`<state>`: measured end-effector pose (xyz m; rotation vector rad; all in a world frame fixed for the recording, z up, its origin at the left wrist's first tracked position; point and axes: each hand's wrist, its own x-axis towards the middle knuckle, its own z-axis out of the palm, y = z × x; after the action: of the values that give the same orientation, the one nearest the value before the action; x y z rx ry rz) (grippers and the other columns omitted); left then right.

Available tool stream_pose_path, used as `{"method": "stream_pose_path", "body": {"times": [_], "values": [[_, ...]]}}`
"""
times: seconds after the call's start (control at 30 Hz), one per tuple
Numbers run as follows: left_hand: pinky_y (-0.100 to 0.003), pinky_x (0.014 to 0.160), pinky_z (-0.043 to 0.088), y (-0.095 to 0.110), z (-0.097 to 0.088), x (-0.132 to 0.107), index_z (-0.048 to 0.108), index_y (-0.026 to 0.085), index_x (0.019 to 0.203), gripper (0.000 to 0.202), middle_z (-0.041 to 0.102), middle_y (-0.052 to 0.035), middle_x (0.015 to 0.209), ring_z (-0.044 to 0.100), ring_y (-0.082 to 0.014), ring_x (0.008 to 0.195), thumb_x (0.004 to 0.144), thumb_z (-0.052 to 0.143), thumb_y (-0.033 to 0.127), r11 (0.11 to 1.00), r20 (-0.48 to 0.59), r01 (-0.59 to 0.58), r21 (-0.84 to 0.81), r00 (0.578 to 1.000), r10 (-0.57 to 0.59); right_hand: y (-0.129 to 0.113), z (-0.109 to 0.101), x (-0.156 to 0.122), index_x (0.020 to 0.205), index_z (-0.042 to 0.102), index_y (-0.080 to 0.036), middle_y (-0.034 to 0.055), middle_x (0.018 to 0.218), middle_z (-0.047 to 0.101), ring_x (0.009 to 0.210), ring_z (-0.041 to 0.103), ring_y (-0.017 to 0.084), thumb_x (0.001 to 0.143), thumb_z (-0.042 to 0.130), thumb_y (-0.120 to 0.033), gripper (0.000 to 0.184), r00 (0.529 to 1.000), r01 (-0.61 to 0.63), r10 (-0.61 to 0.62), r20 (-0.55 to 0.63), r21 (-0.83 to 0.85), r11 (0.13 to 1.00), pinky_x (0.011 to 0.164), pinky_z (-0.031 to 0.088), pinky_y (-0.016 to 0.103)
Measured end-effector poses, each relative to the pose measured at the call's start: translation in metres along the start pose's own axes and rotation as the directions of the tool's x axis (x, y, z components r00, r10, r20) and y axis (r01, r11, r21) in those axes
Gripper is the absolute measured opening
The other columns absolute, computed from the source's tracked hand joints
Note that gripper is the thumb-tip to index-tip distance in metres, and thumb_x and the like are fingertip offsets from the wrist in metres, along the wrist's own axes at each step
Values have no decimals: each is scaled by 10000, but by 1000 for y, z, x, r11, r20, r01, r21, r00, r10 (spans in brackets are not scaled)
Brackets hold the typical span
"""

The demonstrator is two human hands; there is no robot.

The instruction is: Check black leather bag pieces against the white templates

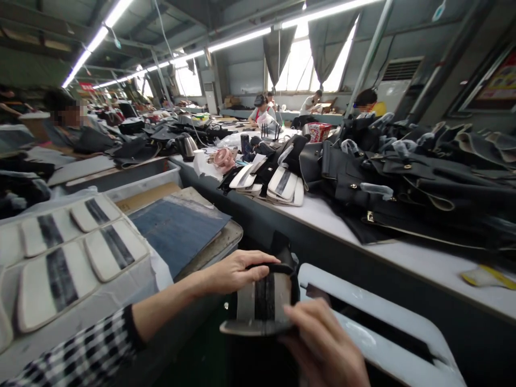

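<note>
A black leather bag piece [266,303] is low in the middle of the view, with a pale panel crossed by a dark stripe facing me. My left hand [237,271] grips its upper edge, thumb in front and fingers over the top. At the lower right edge, my right hand [322,344] is closed on the same piece, slightly smeared by motion. The lower part of the piece fades into shadow, and some fingers of my right hand are hidden. Just right of it lies a pale blue slotted board [374,322].
Several pale panels with dark stripes [116,247] lie at left beside a blue board [177,226]. Across the bench are more striped pieces [284,185] and a heap of black bag parts [411,177]. A metal kettle [186,146] stands behind. Other people sit farther back.
</note>
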<state>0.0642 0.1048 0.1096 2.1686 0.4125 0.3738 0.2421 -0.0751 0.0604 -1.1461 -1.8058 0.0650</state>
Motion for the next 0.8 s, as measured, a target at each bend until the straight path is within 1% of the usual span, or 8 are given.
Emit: {"method": "stream_pose_path", "body": {"times": [0.03,0.1,0.17,0.27,0.4,0.57,0.67,0.8], "values": [[-323,1039,416,-1,0,-1,630,208,1297,474,646,-79,1293,580,-246,1200,985,437,509,999,-6,15,-38,1000,-15,9,-3,7,1152,592,-215,47,960,639,877,602,181,910,607,-144,253,987,-157,158,-20,61,986,772,514,305],[-364,1062,401,-6,-2,-3,618,193,1311,645,628,-100,1319,556,-281,1233,962,332,654,988,-6,43,-145,999,-44,24,-3,14,955,618,-235,2,926,617,871,573,170,851,671,-173,132,894,-441,448,4,191,877,778,466,285],[-409,1076,390,-11,-4,-6,591,175,1343,824,613,-126,1340,546,-315,1247,911,209,763,960,27,74,-270,997,-70,32,4,13,808,590,-227,-26,841,573,811,529,159,810,681,-188,99,811,-575,583,54,257,777,754,417,284],[-440,1100,360,-15,-10,-9,552,174,1384,914,588,-134,1375,519,-343,1278,850,216,836,933,92,127,-336,991,-102,33,19,5,733,529,-212,-25,802,524,772,494,157,827,624,-230,134,760,-627,649,43,309,715,722,378,292],[-416,1095,362,-11,-13,-8,555,233,1377,746,573,-81,1395,491,-346,1298,801,599,704,954,100,180,-238,982,-160,29,30,2,724,499,-214,-25,757,511,710,472,152,875,561,-288,179,682,-688,732,4,344,639,625,338,286],[-337,1004,436,-12,1,-5,619,249,1290,495,636,-50,1304,569,-287,1207,845,681,458,943,-33,248,-223,965,-261,30,33,4,691,481,-214,-24,698,494,661,447,151,876,545,-317,221,645,-701,764,1,399,591,594,324,287],[-319,997,438,-17,10,-4,650,242,1241,411,667,-49,1251,594,-265,1173,867,673,413,939,-125,264,-223,947,-296,32,39,2,724,480,-217,-23,711,495,681,466,156,876,552,-333,205,620,-707,784,-18,419,569,613,345,288],[-339,1027,426,-21,14,-6,656,241,1233,396,670,-54,1255,596,-267,1176,870,680,397,940,-181,267,-211,935,-306,33,46,0,918,511,-219,-12,843,565,810,538,182,816,639,-301,183,597,-699,799,-62,448,557,748,409,301]]}}
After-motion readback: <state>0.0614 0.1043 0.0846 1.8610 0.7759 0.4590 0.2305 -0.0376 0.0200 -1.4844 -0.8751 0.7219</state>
